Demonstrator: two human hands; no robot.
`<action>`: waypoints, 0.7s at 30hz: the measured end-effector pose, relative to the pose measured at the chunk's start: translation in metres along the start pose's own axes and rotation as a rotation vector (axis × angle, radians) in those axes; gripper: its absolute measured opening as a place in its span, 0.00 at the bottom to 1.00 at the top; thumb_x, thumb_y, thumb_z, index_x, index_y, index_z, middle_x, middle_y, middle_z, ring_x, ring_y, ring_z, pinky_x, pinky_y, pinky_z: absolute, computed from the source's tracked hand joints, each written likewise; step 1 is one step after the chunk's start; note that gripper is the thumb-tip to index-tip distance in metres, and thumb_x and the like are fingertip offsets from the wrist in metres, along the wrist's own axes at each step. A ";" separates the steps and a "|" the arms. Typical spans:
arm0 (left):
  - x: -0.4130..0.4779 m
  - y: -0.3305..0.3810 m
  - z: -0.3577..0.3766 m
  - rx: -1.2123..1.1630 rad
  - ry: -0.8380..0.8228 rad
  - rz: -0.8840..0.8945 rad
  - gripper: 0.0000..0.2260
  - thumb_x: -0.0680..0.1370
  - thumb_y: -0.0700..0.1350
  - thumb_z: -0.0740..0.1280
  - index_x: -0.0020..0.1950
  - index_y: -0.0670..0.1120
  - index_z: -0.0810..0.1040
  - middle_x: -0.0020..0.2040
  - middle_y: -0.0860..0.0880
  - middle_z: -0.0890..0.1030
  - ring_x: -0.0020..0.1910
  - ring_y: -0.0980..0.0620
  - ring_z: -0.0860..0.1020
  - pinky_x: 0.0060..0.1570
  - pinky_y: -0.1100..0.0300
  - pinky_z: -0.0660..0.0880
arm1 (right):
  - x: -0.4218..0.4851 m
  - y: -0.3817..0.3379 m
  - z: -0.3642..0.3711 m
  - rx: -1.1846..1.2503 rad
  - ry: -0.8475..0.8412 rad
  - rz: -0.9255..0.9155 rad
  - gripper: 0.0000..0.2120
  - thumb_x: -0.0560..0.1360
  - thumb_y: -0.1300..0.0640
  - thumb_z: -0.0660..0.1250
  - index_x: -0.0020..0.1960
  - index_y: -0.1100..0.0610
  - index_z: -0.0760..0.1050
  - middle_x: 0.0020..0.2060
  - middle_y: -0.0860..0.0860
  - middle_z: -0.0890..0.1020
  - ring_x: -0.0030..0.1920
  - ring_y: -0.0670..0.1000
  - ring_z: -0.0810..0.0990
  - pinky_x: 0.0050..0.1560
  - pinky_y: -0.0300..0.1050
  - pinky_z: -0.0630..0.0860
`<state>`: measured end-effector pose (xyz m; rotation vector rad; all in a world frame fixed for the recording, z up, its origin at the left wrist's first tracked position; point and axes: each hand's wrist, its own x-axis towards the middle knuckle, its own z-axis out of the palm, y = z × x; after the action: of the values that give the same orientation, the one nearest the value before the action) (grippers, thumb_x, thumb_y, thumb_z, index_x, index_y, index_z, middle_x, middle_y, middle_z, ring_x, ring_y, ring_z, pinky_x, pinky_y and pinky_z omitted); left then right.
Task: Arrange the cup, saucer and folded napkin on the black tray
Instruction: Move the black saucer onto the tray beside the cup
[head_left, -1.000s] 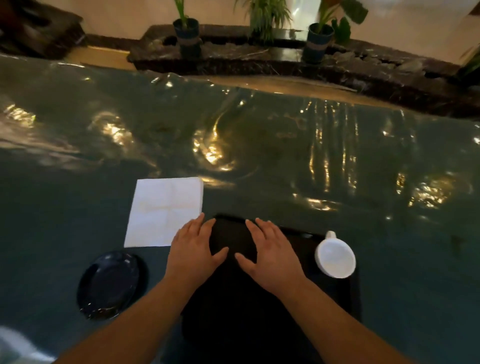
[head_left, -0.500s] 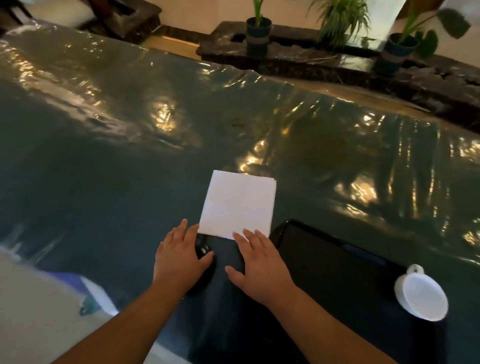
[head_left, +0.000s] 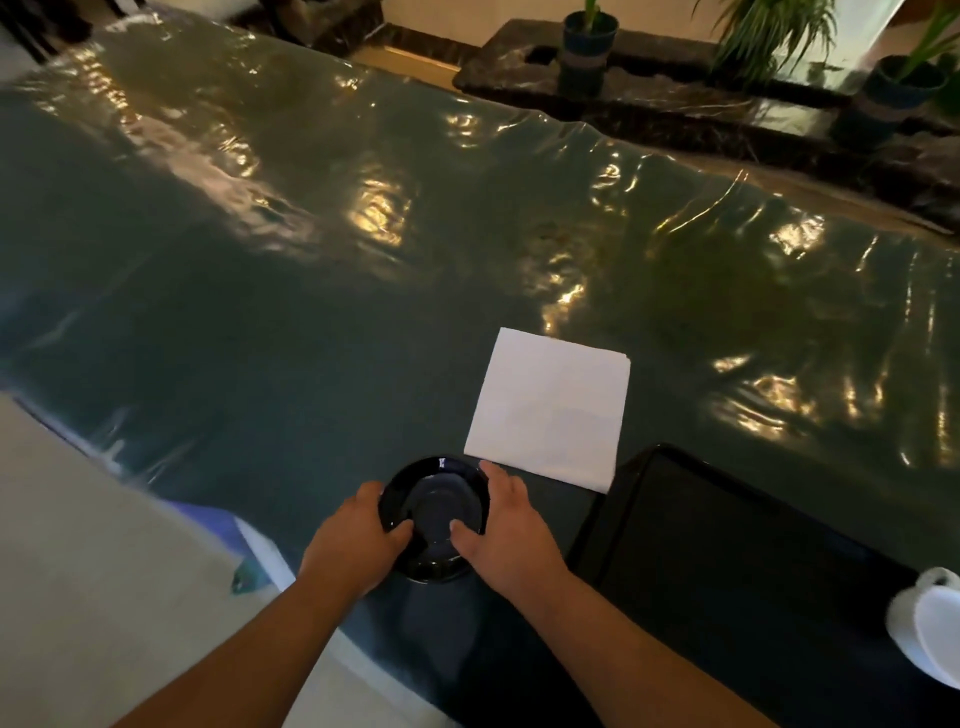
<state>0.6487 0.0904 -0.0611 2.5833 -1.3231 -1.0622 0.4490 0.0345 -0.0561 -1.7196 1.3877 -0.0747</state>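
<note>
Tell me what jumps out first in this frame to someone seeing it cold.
Both hands, left hand and right hand, grip a black saucer at bottom centre. Just beyond it a white folded napkin lies on the glossy green table cover. The black tray sits to the right, with a white cup on it at the frame edge.

Legible markings: none.
No text, label, brand, number or sign can be read on any surface in the head view. The white napkin (head_left: 548, 408), the dark saucer (head_left: 435, 506), the black tray (head_left: 727, 551) and the white cup (head_left: 930, 631) show plain, unprinted faces. The glossy green table cover (head_left: 311, 270) carries only light reflections. The plant pots (head_left: 589, 39) at the far edge are too dim to show any marking.
</note>
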 end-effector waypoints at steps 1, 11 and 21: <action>-0.001 0.000 0.001 -0.036 0.000 0.000 0.17 0.76 0.55 0.71 0.61 0.52 0.72 0.48 0.52 0.79 0.45 0.48 0.79 0.43 0.52 0.76 | 0.002 -0.002 0.001 0.045 0.002 0.021 0.41 0.76 0.42 0.71 0.82 0.48 0.54 0.74 0.52 0.66 0.68 0.56 0.74 0.64 0.50 0.75; -0.021 0.046 -0.006 -0.208 0.113 0.098 0.15 0.76 0.52 0.68 0.62 0.57 0.70 0.48 0.57 0.80 0.45 0.54 0.79 0.40 0.56 0.73 | -0.019 0.004 -0.029 0.188 0.176 0.030 0.42 0.76 0.42 0.72 0.82 0.45 0.53 0.76 0.49 0.67 0.70 0.53 0.72 0.66 0.46 0.73; -0.061 0.160 0.050 -0.188 0.045 0.366 0.19 0.77 0.53 0.69 0.68 0.57 0.73 0.53 0.58 0.80 0.47 0.55 0.79 0.41 0.59 0.73 | -0.087 0.087 -0.108 0.238 0.379 0.142 0.42 0.75 0.42 0.73 0.82 0.46 0.55 0.75 0.49 0.66 0.68 0.51 0.74 0.63 0.43 0.73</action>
<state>0.4832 0.0466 -0.0113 2.1113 -1.5244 -1.0005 0.2922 0.0431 -0.0090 -1.4520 1.6956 -0.4891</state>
